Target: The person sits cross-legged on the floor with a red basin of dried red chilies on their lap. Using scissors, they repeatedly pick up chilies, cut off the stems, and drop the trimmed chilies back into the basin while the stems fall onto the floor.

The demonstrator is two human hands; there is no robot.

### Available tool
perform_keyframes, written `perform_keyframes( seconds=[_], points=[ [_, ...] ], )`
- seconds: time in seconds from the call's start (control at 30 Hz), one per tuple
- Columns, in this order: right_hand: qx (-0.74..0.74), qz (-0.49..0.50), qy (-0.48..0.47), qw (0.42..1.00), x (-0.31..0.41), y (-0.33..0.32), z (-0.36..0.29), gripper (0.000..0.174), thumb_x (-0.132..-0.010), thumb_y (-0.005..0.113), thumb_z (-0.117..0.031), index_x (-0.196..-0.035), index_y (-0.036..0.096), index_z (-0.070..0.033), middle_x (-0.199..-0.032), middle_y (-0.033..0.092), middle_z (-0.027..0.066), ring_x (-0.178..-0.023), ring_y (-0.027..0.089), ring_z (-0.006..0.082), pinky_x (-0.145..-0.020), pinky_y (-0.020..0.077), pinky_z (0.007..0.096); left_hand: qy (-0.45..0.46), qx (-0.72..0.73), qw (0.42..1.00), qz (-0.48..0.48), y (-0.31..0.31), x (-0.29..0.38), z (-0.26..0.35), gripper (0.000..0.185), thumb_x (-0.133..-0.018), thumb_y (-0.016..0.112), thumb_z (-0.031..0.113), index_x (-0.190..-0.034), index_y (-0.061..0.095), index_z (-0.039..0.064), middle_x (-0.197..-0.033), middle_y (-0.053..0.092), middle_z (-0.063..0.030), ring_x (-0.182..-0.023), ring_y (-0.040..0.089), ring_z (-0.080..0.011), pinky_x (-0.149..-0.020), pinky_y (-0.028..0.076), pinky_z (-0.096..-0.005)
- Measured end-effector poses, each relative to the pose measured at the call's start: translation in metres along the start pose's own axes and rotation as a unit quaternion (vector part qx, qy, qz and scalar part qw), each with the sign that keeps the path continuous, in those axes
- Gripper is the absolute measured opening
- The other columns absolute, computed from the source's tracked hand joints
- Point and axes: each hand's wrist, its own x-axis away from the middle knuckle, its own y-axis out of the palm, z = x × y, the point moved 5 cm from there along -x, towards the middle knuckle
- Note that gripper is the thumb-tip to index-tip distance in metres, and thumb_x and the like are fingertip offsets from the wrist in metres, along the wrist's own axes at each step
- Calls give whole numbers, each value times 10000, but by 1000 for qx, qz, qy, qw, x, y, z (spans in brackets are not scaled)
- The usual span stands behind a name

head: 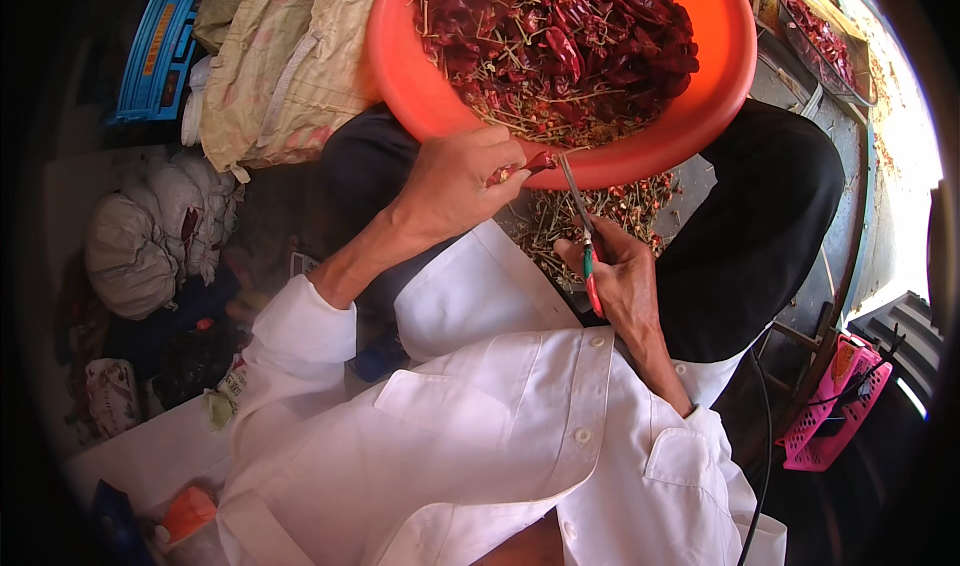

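Above the near rim of an orange plastic basin, my left hand pinches a dried red chili with its stem end pointing right. My right hand grips scissors with red and green handles. Their metal blades reach up to the chili's stem end; whether they are apart there is too small to tell. The basin holds a heap of dried red chilies mixed with loose stems and seeds. Below the rim, between my legs, lies a pile of cut stems and chili bits.
A woven sack leans at the basin's left, beside a blue plastic crate. Stuffed white bags stand farther left. At upper right is a wire basket of chilies. A pink plastic basket and black cable are at right.
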Motion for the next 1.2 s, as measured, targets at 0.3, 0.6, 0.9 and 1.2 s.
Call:
perform_keyframes(
  seconds=[0.3, 0.6, 0.9, 1.2],
  points=[
    [41, -26, 7, 999, 2, -4, -6, 406, -856, 800, -189, -1188, 716, 30, -892, 742, 132, -803, 631, 128, -793, 523, 295, 23, -14, 1000, -14, 2, 2, 1, 206, -859, 778, 167, -1028, 730, 58, -844, 638, -116, -721, 644, -337, -641, 502, -419],
    [149, 3, -40, 988, 3, -11, -28, 407, -847, 813, -192, -1167, 702, 34, -686, 568, 131, -641, 481, 132, -645, 474, 315, -13, 94, 992, -81, 3, -11, 2, 238, -888, 764, 192, -1057, 745, 25, -834, 656, -122, -753, 653, -285, -688, 508, -391],
    [91, -16, -26, 995, -2, -3, -28, 398, -842, 820, -194, -1160, 722, 23, -691, 620, 110, -621, 507, 112, -616, 468, 293, -32, 126, 990, -60, -1, -11, -7, 216, -887, 715, 199, -1036, 749, 46, -877, 672, -115, -813, 674, -308, -725, 530, -401],
    [-258, -147, 146, 944, 5, 25, -25, 332, -888, 793, -148, -1113, 690, 73, -708, 667, 70, -476, 465, 57, -421, 305, 219, -71, 200, 977, 28, 13, 3, -14, 185, -916, 687, 86, -1085, 742, 33, -899, 661, -100, -803, 665, -256, -705, 517, -341]
  ],
)
